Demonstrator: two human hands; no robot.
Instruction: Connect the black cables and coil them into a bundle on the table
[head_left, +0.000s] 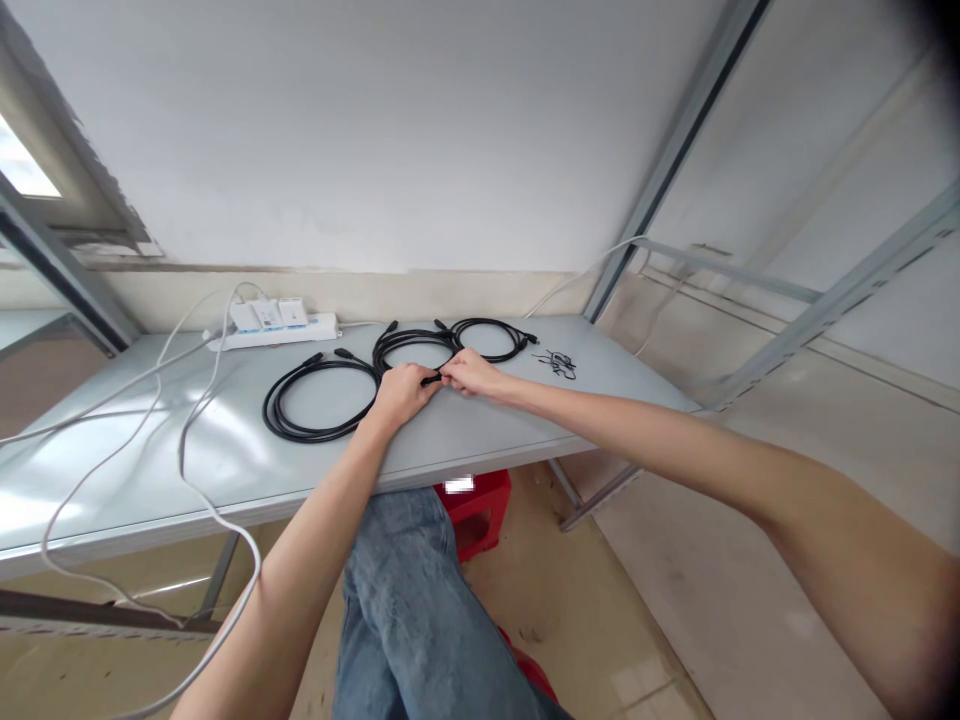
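Where the two hands meet near the middle of the grey table (487, 440), the left hand (401, 393) and the right hand (469, 373) each pinch an end of a short black tie (431, 380), fingers closed on it. The tie is thin and lies roughly left to right between the fingertips. It sits at the near edge of the middle coiled cable (412, 345), a smooth black round cord wound in a flat loop; whether the tie already wraps the cord cannot be told.

Just left lies a larger coiled cable (315, 400), also black, flat on the table, its plug ends pointing away. Right of the middle coil is a third coil (491, 338), touching or overlapping it. Further right, apart from the coils, lies a small heap of black ties (559, 363).

At the rear left stands a white power strip (274, 328) with white adapters plugged in; white leads (150, 420) trail from it across the glossy surface and over the front edge. No lettering is legible.
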